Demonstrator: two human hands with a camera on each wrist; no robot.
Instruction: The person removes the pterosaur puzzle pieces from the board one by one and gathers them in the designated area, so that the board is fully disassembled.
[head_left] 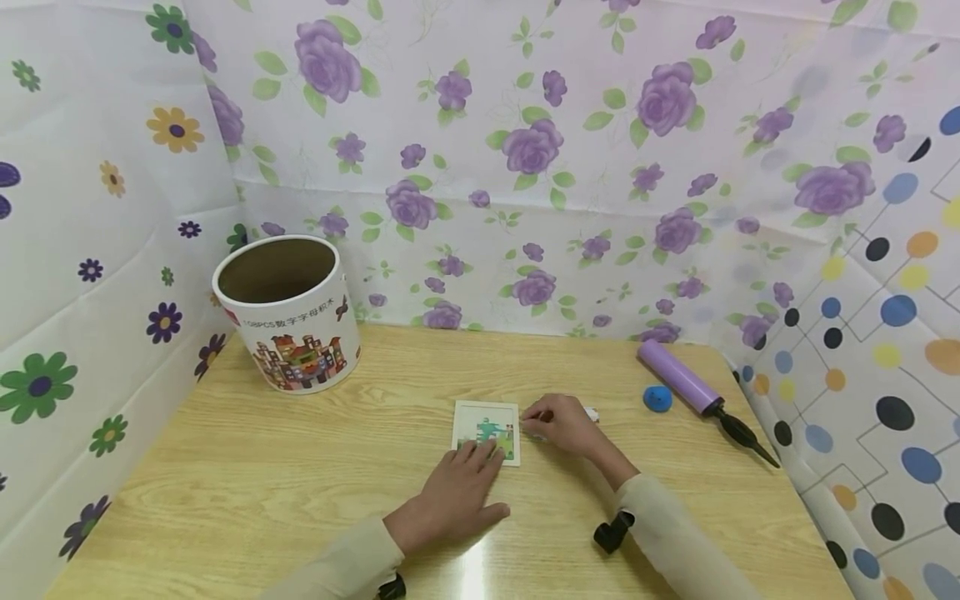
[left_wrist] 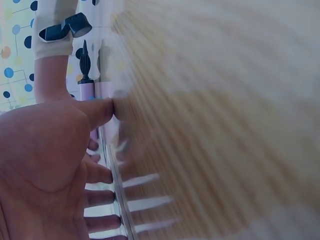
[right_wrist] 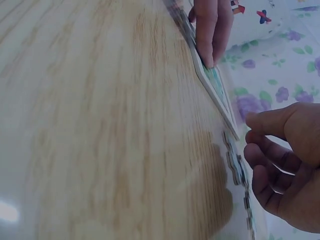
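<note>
A small jigsaw puzzle in a white frame tray point(head_left: 486, 406) lies flat on the table, partly filled with green and teal pieces point(head_left: 491, 429). My left hand point(head_left: 459, 492) rests on its lower edge with fingers spread and fairly straight, covering part of the picture. In the left wrist view the palm point(left_wrist: 45, 150) shows, thumb apart. My right hand point(head_left: 566, 425) hovers by the tray's right edge, thumb and forefinger bent close together. Whether a piece sits between those fingertips I cannot tell. Loose puzzle pieces point(right_wrist: 234, 162) lie below the right hand, mostly hidden in the head view.
A large white printed bucket point(head_left: 288, 312) stands at the back left. To the right are a small blue object point(head_left: 657, 398) and a purple hand pump point(head_left: 678, 377) with a black nozzle. Patterned cloth point(head_left: 480, 167) encloses the wooden table point(head_left: 300, 467) at the back and sides.
</note>
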